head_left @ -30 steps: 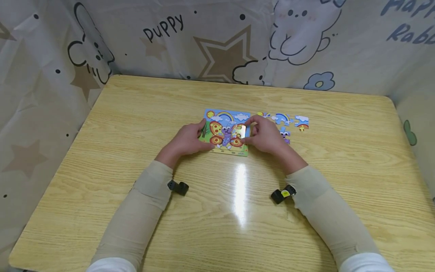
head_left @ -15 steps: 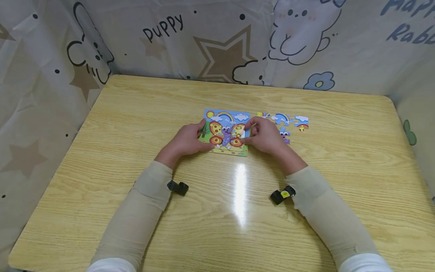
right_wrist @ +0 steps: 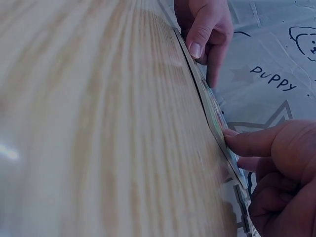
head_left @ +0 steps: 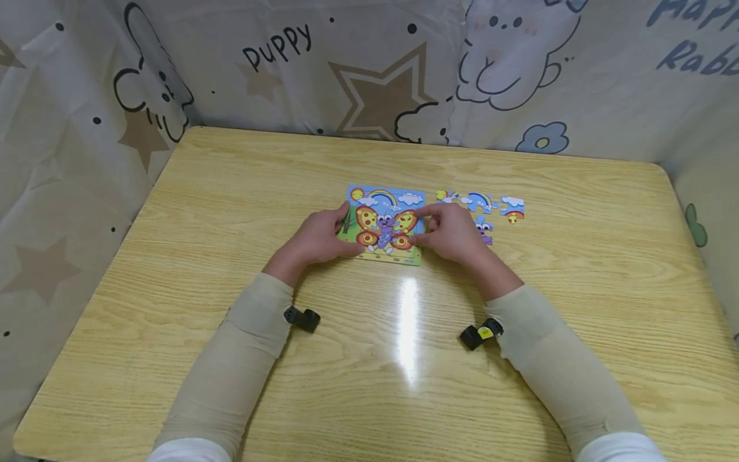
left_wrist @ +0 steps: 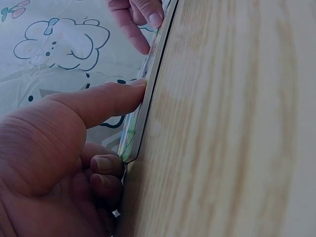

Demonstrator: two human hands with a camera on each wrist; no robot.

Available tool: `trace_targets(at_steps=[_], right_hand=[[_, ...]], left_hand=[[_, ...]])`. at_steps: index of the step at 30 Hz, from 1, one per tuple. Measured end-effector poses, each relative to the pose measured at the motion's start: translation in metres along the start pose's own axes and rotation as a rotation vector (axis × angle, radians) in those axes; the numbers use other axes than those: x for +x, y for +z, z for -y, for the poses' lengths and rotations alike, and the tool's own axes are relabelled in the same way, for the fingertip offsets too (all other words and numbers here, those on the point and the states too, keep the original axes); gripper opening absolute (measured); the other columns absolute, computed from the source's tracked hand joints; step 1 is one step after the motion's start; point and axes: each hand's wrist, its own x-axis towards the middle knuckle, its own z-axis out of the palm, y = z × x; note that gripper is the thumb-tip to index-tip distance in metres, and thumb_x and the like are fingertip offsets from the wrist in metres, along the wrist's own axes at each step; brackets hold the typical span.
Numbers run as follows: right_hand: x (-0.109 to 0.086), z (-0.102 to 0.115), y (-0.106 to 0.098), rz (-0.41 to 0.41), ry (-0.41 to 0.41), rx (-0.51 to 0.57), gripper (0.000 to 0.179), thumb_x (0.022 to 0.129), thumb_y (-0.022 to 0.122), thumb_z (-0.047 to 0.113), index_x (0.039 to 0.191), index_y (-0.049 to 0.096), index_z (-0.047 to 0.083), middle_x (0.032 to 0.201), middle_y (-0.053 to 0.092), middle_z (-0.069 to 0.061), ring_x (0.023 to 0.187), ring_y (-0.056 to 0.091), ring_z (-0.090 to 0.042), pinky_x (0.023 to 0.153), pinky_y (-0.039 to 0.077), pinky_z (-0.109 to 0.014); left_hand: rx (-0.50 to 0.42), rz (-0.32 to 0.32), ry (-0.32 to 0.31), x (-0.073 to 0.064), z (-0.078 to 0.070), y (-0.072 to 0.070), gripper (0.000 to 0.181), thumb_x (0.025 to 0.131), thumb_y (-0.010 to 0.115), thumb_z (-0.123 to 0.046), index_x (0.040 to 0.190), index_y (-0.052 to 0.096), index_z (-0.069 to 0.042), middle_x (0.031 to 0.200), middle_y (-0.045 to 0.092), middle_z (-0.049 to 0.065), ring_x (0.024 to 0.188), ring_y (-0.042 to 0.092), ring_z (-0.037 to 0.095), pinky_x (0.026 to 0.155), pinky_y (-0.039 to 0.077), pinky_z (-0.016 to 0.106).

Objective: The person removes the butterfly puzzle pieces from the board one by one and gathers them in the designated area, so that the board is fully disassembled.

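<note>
A butterfly puzzle board [head_left: 387,258] lies on the table, printed with a sun, a rainbow and clouds. My left hand [head_left: 319,237] grips its left end, thumb along the near edge and fingers round the far side. At the board's right side, the thumb and index finger of my right hand [head_left: 453,229] pinch a puzzle piece [head_left: 407,221] with the butterfly's right wing, lying flat over the picture. Both wrist views look along the board's thin edge; the right hand's other fingers are curled. Beside that hand are loose puzzle pieces [head_left: 480,201], partly hidden behind it.
Further right lies a cloud-and-rainbow piece [head_left: 512,206], with a purple butterfly-face piece [head_left: 484,230] nearer the hand. The wooden table [head_left: 369,359] reaches back to a printed cloth [head_left: 369,70]. Black wrist cameras [head_left: 303,319] sit on both sleeves.
Bright glare on the wing piece has faded as the piece has tilted flatter. My right hand's knuckles have shifted slightly nearer; the left hand has stayed in place.
</note>
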Motion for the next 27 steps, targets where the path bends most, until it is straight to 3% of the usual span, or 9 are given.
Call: trace_targets(at_steps=[21,27], right_hand=[[0.0034,0.0017,0.0010,0.017,0.023,0.052,0.049,0.081,0.086,0.016,0.120,0.056,0.010,0.064,0.048,-0.004,0.055,0.040,-0.020,0.059,0.037,-0.037],[0.0027,0.0008,-0.0001,0.018,0.044,0.030,0.046,0.082,0.086,0.020,0.118,0.060,0.008,0.067,0.047,-0.004,0.059,0.040,-0.021,0.061,0.035,-0.037]], left_hand=[[-0.006,0.002,0.007,-0.0009,0.0001,-0.0001,0.103,0.084,0.081,-0.037,0.159,0.018,-0.007,0.157,0.033,0.015,0.143,0.031,0.028,0.112,0.032,0.040],[0.002,0.004,0.011,-0.0009,0.0001,-0.0004,0.103,0.084,0.081,-0.038,0.159,0.018,-0.006,0.157,0.034,0.015,0.143,0.031,0.029,0.112,0.032,0.040]])
